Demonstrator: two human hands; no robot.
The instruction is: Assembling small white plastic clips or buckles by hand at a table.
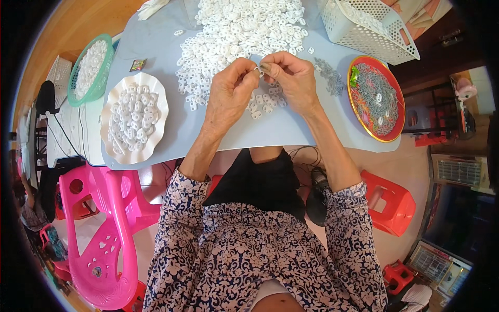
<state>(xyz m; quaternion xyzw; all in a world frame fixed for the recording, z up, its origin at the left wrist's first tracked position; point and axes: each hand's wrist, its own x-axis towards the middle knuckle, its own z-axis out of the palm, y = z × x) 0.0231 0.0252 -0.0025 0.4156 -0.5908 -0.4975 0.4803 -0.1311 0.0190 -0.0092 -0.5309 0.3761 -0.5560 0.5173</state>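
The left hand and right hand meet above the near edge of a heap of white pieces, thumbs and forefingers pressed together around a small white piece. The left fingers pinch one side of it and the right fingers the other; the remaining fingers curl inward, and finer detail is too small to tell.

The heaped pieces are smooth, glossy, plastic-looking ovals pierced with holes, spread thickly over the pale grey-blue, round-cornered bench. Just left of the left forearm sits a white dish with a wavy, fluted rim, holding more such ovals. Beyond it, a mint-green basket with a perforated wall carries another white mound.

Just right of the right hand lies a loose scatter of thin grey parts, matted like twigs. Beside it, a round red plate with a shiny gold rim holds a tangle of similar grey parts, with a few white ovals on top. Behind stands a white plastic basket, its walls punched with rows of holes.
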